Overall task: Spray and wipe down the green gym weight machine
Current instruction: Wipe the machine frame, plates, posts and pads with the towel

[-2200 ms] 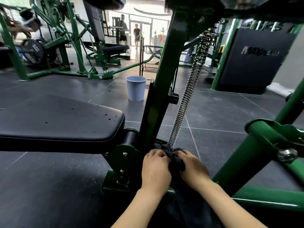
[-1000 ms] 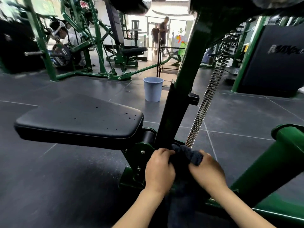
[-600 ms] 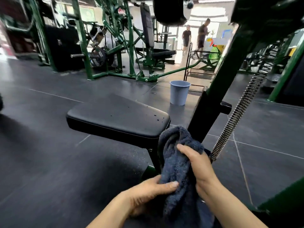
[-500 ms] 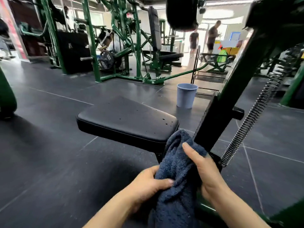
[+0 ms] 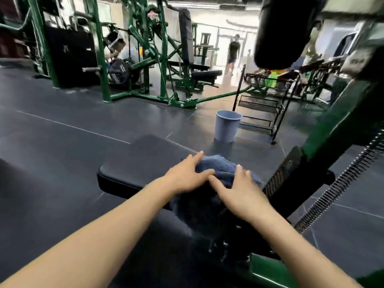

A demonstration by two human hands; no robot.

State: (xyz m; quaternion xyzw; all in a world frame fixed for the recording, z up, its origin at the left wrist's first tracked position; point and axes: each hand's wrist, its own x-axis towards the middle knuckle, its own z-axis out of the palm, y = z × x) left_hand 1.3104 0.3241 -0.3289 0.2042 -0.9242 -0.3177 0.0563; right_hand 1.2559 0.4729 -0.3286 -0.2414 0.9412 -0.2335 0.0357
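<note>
A dark blue towel (image 5: 220, 168) lies bunched on the near right corner of the black seat pad (image 5: 141, 161) of the green weight machine (image 5: 336, 129). My left hand (image 5: 187, 175) rests on the towel's left side with fingers spread and fairly straight. My right hand (image 5: 239, 188) presses on its right side, fingers extended over the cloth. Part of the towel hangs down over the pad's near edge into shadow. A coiled steel spring (image 5: 340, 183) runs beside the machine's slanted green post. No spray bottle is in sight.
A light blue bucket (image 5: 227, 125) stands on the dark floor beyond the pad, next to a black wire rack (image 5: 259, 107). Other green machines (image 5: 145, 59) fill the back left. A person (image 5: 232, 53) stands in the far doorway. A black roller pad (image 5: 282, 30) hangs overhead.
Both hands have carried the towel up from the machine's lower frame and set it on the seat pad. The fingers have gone from gripping the cloth to lying flat on it.
</note>
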